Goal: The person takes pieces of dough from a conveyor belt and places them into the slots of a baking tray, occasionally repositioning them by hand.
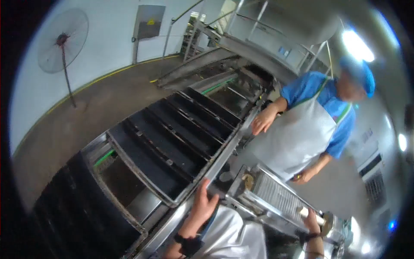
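My left hand (202,209), with a dark band at the wrist, is beside the metal rail of the tray line. Its fingers are stretched out, the thumb is apart, and nothing is in it. Just ahead lies a dark multi-channel tray (172,134) with long parallel troughs. At the lower right my right hand (312,224) is closed around a short, pale cylindrical piece (320,218) at the end of a narrow ribbed conveyor (276,194). What the piece is made of cannot be told. Part of it is hidden behind the fingers.
Another dark tray (82,211) lies at the lower left, on the same metal line. Across the ribbed conveyor stands a co-worker in a blue cap and white apron (284,134), one hand (265,118) over the rail. A standing fan (62,39) is by the wall.
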`<state>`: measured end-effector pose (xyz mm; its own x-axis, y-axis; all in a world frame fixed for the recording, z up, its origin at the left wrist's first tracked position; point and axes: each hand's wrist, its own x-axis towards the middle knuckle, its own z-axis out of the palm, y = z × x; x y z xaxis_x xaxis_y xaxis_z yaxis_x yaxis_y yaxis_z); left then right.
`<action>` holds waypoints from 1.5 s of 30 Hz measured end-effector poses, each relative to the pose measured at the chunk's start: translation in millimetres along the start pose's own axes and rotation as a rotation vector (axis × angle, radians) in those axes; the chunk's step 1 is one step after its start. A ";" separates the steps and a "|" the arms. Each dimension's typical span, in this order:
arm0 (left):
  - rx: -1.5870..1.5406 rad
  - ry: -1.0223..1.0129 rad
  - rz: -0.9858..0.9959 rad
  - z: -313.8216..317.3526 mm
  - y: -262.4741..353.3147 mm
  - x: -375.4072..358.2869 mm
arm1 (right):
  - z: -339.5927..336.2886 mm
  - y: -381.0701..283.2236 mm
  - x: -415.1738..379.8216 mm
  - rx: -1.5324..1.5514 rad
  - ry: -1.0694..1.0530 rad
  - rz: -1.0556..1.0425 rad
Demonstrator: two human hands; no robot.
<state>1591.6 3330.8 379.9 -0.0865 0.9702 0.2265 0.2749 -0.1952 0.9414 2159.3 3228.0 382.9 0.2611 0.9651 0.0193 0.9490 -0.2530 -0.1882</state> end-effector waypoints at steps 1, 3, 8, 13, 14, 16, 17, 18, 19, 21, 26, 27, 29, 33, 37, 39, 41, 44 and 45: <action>-0.009 -0.014 -0.025 0.5 4.1 2.0 | 6.5 -4.9 10.7 0.044 0.060 -0.066; -0.035 -0.036 -0.067 2.8 16.0 8.9 | 10.9 -25.5 30.7 0.045 0.077 -0.066; 0.001 -0.066 -0.165 12.7 48.2 25.3 | 18.8 -65.6 63.4 -0.195 -0.254 0.050; 0.180 -0.069 -0.104 25.1 55.6 44.8 | 24.7 -87.0 72.2 -0.343 -0.152 0.019; 0.198 -0.085 -0.098 30.6 56.7 48.6 | 6.8 -91.4 78.1 -0.337 -0.216 0.039; 0.290 -0.052 -0.088 45.8 57.1 60.0 | 25.1 -55.6 97.6 -0.325 -0.234 0.079; 0.312 -0.065 -0.070 52.5 57.3 66.7 | 28.4 -33.7 106.1 -0.325 -0.250 0.100; 0.320 -0.052 -0.092 61.3 58.7 71.9 | 22.3 -28.9 111.6 -0.374 -0.257 0.106; 0.344 -0.058 -0.140 68.2 60.7 76.0 | 31.0 -15.1 115.5 -0.378 -0.244 0.109; 0.361 -0.069 -0.130 85.3 67.9 87.4 | 23.5 2.7 123.7 -0.284 -0.198 0.121; 0.399 -0.029 0.020 54.4 32.1 55.8 | -24.2 6.2 24.3 1.047 0.151 0.405; 0.402 -0.015 0.031 50.5 27.2 56.5 | -35.4 18.2 1.1 1.285 0.354 0.604; 0.418 -0.047 0.032 31.6 4.8 63.4 | -26.9 74.9 -53.9 1.661 0.717 0.651; 0.302 -0.035 -0.089 27.5 9.5 63.7 | 3.7 164.8 -221.7 1.553 1.219 0.626; 0.205 -0.018 0.031 21.0 2.8 69.5 | 66.5 200.9 -374.4 0.639 1.416 1.079; 0.254 0.052 0.097 25.2 28.3 68.6 | 59.8 180.2 -417.3 0.235 1.320 1.252; 0.259 0.069 0.144 18.9 50.4 68.2 | 54.2 155.1 -439.1 0.250 0.908 1.388; 0.360 0.145 0.255 -6.4 59.6 74.5 | 68.0 136.4 -431.9 -0.411 0.561 1.152; 0.515 0.174 0.251 -20.9 64.9 71.0 | 62.7 126.1 -424.6 -0.409 0.565 1.157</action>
<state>1583.2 3384.0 462.3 -0.1030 0.8570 0.5050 0.7321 -0.2784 0.6217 2157.1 2790.6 289.4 0.8829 0.0522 0.4667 0.0955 -0.9930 -0.0695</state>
